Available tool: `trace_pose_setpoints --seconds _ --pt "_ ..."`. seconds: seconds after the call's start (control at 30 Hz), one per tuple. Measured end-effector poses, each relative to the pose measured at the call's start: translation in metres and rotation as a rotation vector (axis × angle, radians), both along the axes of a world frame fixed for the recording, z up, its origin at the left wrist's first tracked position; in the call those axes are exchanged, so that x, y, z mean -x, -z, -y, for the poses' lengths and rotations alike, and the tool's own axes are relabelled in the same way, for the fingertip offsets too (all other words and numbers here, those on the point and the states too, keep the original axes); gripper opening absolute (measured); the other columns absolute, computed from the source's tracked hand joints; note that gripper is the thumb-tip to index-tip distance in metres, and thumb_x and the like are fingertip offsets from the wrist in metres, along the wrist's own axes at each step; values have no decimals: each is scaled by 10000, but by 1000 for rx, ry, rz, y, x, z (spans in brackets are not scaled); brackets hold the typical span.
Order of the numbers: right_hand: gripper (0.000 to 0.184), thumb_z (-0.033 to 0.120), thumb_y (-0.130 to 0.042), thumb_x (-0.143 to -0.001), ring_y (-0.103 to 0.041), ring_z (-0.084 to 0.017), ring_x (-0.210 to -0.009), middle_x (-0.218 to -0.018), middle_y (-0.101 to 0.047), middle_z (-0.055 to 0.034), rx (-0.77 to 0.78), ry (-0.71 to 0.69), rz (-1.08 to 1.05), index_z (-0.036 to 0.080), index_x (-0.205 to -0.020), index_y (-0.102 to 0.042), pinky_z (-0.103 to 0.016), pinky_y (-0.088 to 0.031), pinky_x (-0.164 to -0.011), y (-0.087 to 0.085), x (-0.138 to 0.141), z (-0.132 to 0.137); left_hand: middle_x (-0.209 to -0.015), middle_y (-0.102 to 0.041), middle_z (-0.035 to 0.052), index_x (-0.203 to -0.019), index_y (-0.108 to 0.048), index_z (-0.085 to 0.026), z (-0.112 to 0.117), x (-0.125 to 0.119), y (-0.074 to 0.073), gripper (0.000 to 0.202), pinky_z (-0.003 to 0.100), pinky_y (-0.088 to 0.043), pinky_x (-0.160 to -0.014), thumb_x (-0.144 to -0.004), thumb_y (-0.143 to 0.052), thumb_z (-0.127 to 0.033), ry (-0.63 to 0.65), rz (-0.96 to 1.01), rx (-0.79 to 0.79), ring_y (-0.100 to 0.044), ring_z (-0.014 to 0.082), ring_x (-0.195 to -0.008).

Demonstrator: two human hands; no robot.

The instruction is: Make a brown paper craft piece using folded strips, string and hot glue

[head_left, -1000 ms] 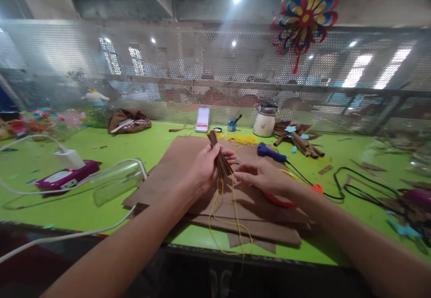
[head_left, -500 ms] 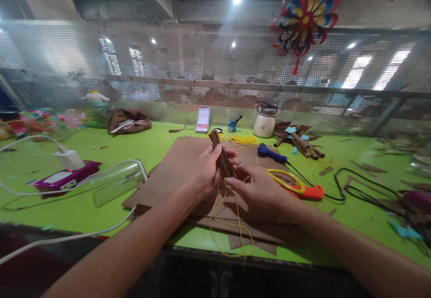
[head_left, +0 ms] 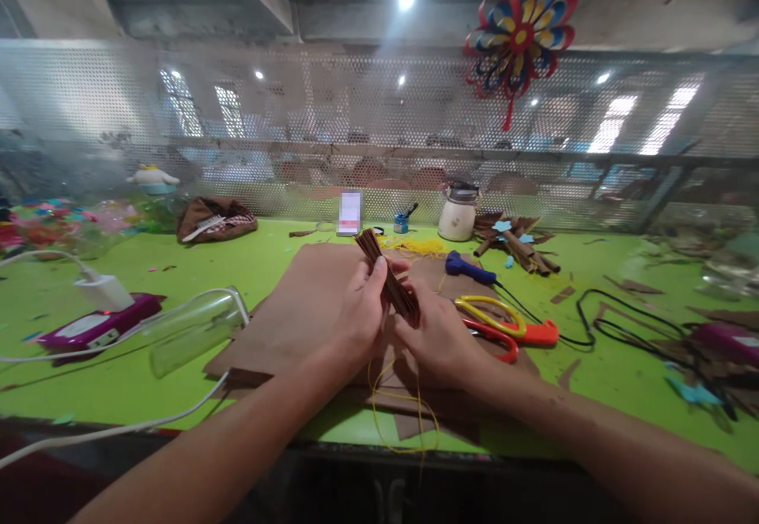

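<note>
Between my hands is a folded stack of brown paper (head_left: 368, 246), pleated into a narrow bundle and tilted with its top to the left. My left hand (head_left: 368, 299) is closed around its middle, thumb lying along the near face. At the lower end, my right hand (head_left: 436, 325) grips the same stack, its fingers partly hidden behind the paper. A thin yellow thread (head_left: 375, 405) hangs in loops below the hands, over the table edge. Beneath them lie flat brown paper sheets (head_left: 285, 311).
Right of my hands lie scissors with yellow and red handles (head_left: 492, 314), an orange tool (head_left: 541, 333) and a blue glue gun (head_left: 468, 267). Left are a clear bottle (head_left: 193, 334) and a purple power strip (head_left: 100, 322). A phone (head_left: 349, 213) and a white jar (head_left: 456, 216) stand behind.
My right hand has closed further around the lower end of the paper stack, covering more of it. The view has shifted slightly, and more of the red scissor handle shows.
</note>
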State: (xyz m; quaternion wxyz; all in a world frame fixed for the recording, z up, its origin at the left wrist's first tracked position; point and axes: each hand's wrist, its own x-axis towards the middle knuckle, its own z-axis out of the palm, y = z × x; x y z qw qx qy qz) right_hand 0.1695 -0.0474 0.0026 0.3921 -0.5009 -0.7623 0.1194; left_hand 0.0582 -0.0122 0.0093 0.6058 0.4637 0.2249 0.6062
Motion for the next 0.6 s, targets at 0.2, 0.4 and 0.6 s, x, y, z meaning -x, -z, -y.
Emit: trace_pose_setpoints --seconds 0.2,0.4,0.6 --pt "307 153 -426 -821 -593 -205 -832 -977 -640 -86 -83 29 126 181 -1119 -497 -299 -429 -730 2 -5 -7 -895 -656 37 -895 -575 -159 -4 1 3 214 263 -467 -798 -824 -531 -355 -54 -35 3 -612 133 -832" --pt "294 175 -357 -890 -596 -205 -838 -953 -648 -117 -82 19 301 133 -1132 -518 -307 -424 -743 1 -21 -19 -844 -669 65 -859 -617 -139 -8 7 1 243 250 -487 -681 -779 -583 -365 94 -266 137 -626 146 -742" --pt "246 154 -443 -849 -599 -198 -837 -945 -671 -75 -119 -86 262 198 -1020 -615 -307 -436 -737 -15 -54 -39 -590 -643 65 -594 -659 -126 -1 27 -27 254 206 -420 -464 -718 -644 -347 94 -853 -97 -567 134 -533"
